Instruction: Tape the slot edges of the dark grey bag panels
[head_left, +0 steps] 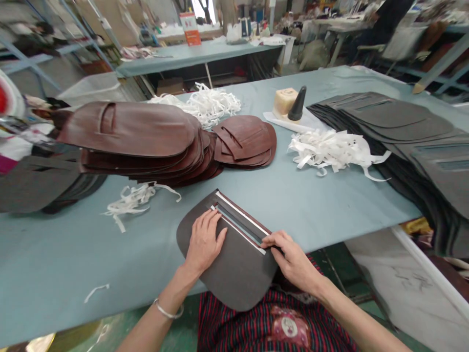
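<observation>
A dark grey, round-ended leather piece lies face down at the table's front edge, its lower end overhanging my lap. It has a long slot, with a white tape strip along the far side and another white strip along the near side. My left hand rests flat on the piece, fingertips at the slot's left end. At the right end, my right hand has thumb and fingers pinched on the slot's edge; the fingertips are partly hidden.
Brown leather pieces are stacked behind, with a smaller brown pile beside them. Heaps of white strips lie about. A pale block and a black cone stand at the back. Grey pieces are piled at right.
</observation>
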A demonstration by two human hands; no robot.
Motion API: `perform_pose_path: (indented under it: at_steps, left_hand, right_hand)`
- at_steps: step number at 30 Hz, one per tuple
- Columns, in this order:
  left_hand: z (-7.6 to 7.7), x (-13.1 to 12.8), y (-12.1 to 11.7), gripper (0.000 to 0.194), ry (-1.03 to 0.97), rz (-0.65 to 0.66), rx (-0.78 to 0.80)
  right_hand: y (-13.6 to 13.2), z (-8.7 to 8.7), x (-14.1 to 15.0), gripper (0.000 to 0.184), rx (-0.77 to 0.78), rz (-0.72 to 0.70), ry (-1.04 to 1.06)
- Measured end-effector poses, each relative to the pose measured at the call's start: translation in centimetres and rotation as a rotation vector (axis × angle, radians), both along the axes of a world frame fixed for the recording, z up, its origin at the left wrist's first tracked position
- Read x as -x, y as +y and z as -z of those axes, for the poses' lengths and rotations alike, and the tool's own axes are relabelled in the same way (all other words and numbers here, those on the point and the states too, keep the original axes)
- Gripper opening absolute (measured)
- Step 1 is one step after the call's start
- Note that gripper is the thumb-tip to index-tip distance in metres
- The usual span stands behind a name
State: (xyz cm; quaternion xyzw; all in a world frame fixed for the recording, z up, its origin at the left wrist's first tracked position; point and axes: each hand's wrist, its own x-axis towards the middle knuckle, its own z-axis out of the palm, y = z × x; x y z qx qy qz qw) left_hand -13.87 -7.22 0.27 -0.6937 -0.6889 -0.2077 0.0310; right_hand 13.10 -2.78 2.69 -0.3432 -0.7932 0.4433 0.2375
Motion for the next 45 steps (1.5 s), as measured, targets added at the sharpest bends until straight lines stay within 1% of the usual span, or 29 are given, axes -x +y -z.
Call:
perform_pose_path:
  at_steps: [3, 5, 6, 8, 10, 12, 14, 16, 18, 19, 21, 22, 23, 24, 26, 27, 29, 30, 31, 32, 34, 35, 36, 37, 38, 39, 41, 43, 45]
  left_hand:
    - [-0.1, -1.2, -0.8, 0.033, -0.048, 0.059, -0.006]
    - [-0.5, -3.0, -1.6, 0.035, -0.069, 0.152, 0.061]
    - [-0.8, -4.0, -2.1, 0.038, -0.065, 0.195, 0.105]
    - [-1.5, -5.8, -3.0, 0.044, -0.030, 0.255, 0.187]
    - [-2.1, -7.1, -3.6, 0.052, 0.008, 0.270, 0.243]
    - [-2.7, -7.5, -3.9, 0.058, 0.014, 0.271, 0.279]
    - [-3.1, -7.2, -4.2, 0.059, -0.002, 0.290, 0.299]
    - [-3.4, -6.2, -4.5, 0.058, -0.027, 0.343, 0.317]
    - [-3.2, -4.7, -4.9, 0.058, -0.055, 0.347, 0.312]
    - [-3.0, -3.9, -5.0, 0.057, -0.065, 0.303, 0.293]
    - [-2.6, -2.3, -5.0, 0.056, -0.078, 0.147, 0.238]
    - [-2.5, -1.6, -4.9, 0.055, -0.082, 0.074, 0.221]
    - [-2.5, -1.1, -4.7, 0.054, -0.084, 0.031, 0.216]
    - [-2.7, -0.6, -4.5, 0.052, -0.086, 0.019, 0.222]
    - [-3.2, 0.0, -3.8, 0.051, -0.093, 0.052, 0.241]
    - [-3.4, 0.1, -3.3, 0.052, -0.098, 0.073, 0.242]
    - [-3.7, 0.4, -2.4, 0.054, -0.123, 0.097, 0.218]
    - [-3.6, 0.6, -1.9, 0.052, -0.151, 0.088, 0.194]
    - [-3.4, 1.0, -1.4, 0.046, -0.200, 0.035, 0.148]
    - [-3.1, 1.5, -0.9, 0.038, -0.262, -0.066, 0.084]
    - [-2.4, 3.1, 0.3, 0.024, -0.384, -0.353, -0.071]
    - [-2.0, 4.2, 1.1, 0.025, -0.428, -0.503, -0.144]
    - [-1.8, 5.5, 1.9, 0.032, -0.456, -0.627, -0.202]
    - [-1.6, 6.8, 2.7, 0.040, -0.472, -0.710, -0.238]
    - [-1.6, 7.9, 3.6, 0.046, -0.484, -0.750, -0.251]
    - [-1.8, 8.9, 4.4, 0.046, -0.507, -0.769, -0.251]
    - [-2.4, 9.7, 5.4, 0.037, -0.571, -0.742, -0.215]
    - [-3.4, 8.8, 5.6, 0.033, -0.646, -0.649, -0.154]
    - [-4.5, 6.2, 4.8, 0.033, -0.717, -0.516, -0.086]
  right_hand:
    - [-0.7, 0.3, -0.3, 0.031, -0.049, -0.006, -0.008]
    - [-1.1, 0.6, -0.4, 0.032, -0.115, -0.025, -0.046]
    - [-1.2, 0.8, -0.4, 0.033, -0.174, -0.049, -0.070]
    - [-1.4, 1.1, -0.3, 0.033, -0.340, -0.112, -0.122]
    - [-1.7, 1.4, 0.1, 0.034, -0.505, -0.155, -0.172]
    - [-2.1, 1.3, 0.7, 0.035, -0.584, -0.152, -0.218]
    - [-2.7, 0.7, 1.2, 0.033, -0.567, -0.132, -0.260]
    - [-3.4, -0.3, 1.7, 0.029, -0.503, -0.135, -0.283]
    - [-3.9, -1.3, 2.0, 0.024, -0.418, -0.202, -0.255]
    - [-3.8, -1.7, 2.1, 0.022, -0.379, -0.250, -0.233]
    - [-3.1, -2.1, 2.3, 0.021, -0.355, -0.293, -0.202]
    - [-2.4, -2.0, 2.4, 0.024, -0.380, -0.272, -0.209]
    - [-1.6, -1.8, 2.5, 0.027, -0.428, -0.232, -0.227]
    - [-0.9, -1.4, 2.7, 0.031, -0.489, -0.190, -0.251]
    - [0.1, -0.4, 3.3, 0.037, -0.601, -0.146, -0.289]
    - [0.3, 0.1, 3.6, 0.038, -0.644, -0.150, -0.297]
    - [0.1, 0.9, 4.0, 0.039, -0.712, -0.174, -0.279]
    - [-0.1, 1.2, 4.1, 0.040, -0.746, -0.181, -0.258]
    - [-0.4, 1.5, 4.1, 0.039, -0.776, -0.186, -0.232]
    - [-0.5, 1.6, 4.1, 0.038, -0.794, -0.191, -0.211]
    - [-0.4, 1.5, 4.5, 0.027, -0.779, -0.184, -0.187]
    - [-0.2, 1.4, 4.9, 0.020, -0.748, -0.171, -0.174]
    - [0.2, 1.1, 5.6, 0.013, -0.707, -0.155, -0.158]
    - [0.6, 0.8, 6.5, 0.010, -0.662, -0.135, -0.135]
    - [1.1, 0.4, 7.6, 0.010, -0.619, -0.115, -0.105]
    - [1.7, -0.1, 8.8, 0.012, -0.577, -0.102, -0.070]
    - [2.8, -1.1, 11.3, 0.014, -0.481, -0.099, 0.003]
    - [4.0, -1.9, 13.5, 0.016, -0.358, -0.079, 0.079]
    - [5.0, -2.6, 14.8, 0.020, -0.190, -0.023, 0.129]
